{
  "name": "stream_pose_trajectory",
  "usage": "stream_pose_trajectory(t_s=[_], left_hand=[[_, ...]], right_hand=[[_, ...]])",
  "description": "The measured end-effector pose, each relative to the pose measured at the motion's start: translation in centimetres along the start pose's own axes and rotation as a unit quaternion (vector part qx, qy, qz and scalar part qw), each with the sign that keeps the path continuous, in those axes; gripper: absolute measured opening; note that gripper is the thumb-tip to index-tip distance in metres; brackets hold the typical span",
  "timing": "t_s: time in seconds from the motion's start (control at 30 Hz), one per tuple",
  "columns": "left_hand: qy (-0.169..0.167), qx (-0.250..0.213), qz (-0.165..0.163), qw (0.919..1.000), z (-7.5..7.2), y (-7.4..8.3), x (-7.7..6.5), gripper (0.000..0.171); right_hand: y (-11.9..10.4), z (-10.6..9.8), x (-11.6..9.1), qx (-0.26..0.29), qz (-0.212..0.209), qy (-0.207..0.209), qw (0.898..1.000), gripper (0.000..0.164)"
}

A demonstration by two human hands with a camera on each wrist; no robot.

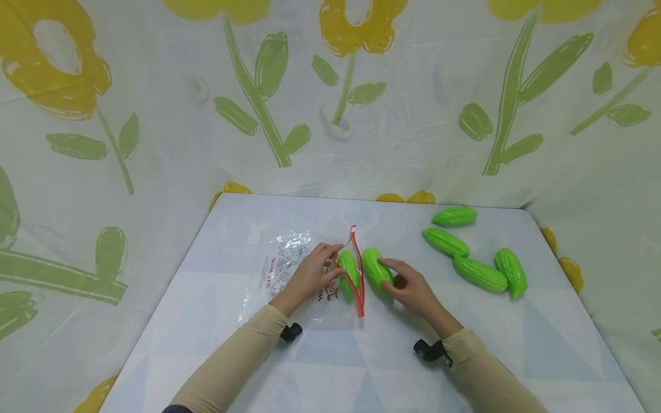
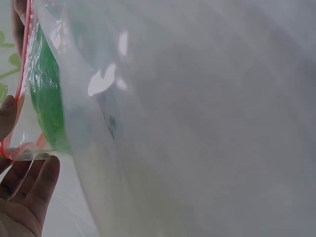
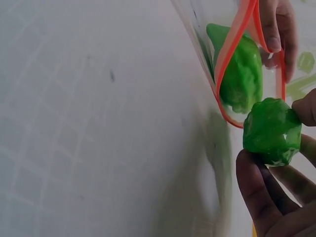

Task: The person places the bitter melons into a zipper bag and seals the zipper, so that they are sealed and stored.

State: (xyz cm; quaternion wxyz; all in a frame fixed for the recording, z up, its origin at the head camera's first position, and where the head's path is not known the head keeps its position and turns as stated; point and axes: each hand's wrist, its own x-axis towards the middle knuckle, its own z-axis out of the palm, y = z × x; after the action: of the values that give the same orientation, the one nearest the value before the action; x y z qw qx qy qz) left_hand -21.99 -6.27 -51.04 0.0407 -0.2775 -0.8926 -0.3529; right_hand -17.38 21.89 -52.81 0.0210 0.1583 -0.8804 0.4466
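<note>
My left hand point(image 1: 308, 276) pinches the red zip edge of a clear printed zip bag point(image 1: 283, 258), whose mouth gapes to the right. Just inside that mouth lies one green, ridged toy bitter melon point(image 1: 347, 265), also seen through the plastic in the left wrist view. Outside the opening, my right hand point(image 1: 415, 293) grips a second bitter melon point(image 1: 374, 265) between thumb and fingers. In the right wrist view the held melon point(image 3: 271, 132) shows end-on, close beside the red rim, with the bagged melon point(image 3: 243, 74) behind it.
Several more bitter melons lie at the back right of the table, among them one near the far edge point(image 1: 454, 216) and one at the right point(image 1: 510, 271). A flower-printed curtain point(image 1: 403, 132) hangs behind and along both sides of the pale table point(image 1: 330, 367).
</note>
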Motion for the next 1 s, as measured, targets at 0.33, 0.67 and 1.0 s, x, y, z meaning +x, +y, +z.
stream_pose_trajectory(t_s=[0.33,0.67,1.0], left_hand=[[0.001,-0.006,0.012,0.9999,-0.1,0.0,0.0,0.060],[-0.002,-0.011,0.011,0.9999,-0.2,0.1,0.2,0.061],[0.011,0.008,0.017,0.9998,-0.2,0.0,0.2,0.060]], right_hand=[[-0.6,0.7,0.2,0.011,0.017,-0.047,0.999,0.054],[-1.0,1.1,0.6,0.002,0.021,-0.063,0.998,0.055],[-1.1,1.3,0.8,0.002,0.005,-0.065,0.998,0.053]])
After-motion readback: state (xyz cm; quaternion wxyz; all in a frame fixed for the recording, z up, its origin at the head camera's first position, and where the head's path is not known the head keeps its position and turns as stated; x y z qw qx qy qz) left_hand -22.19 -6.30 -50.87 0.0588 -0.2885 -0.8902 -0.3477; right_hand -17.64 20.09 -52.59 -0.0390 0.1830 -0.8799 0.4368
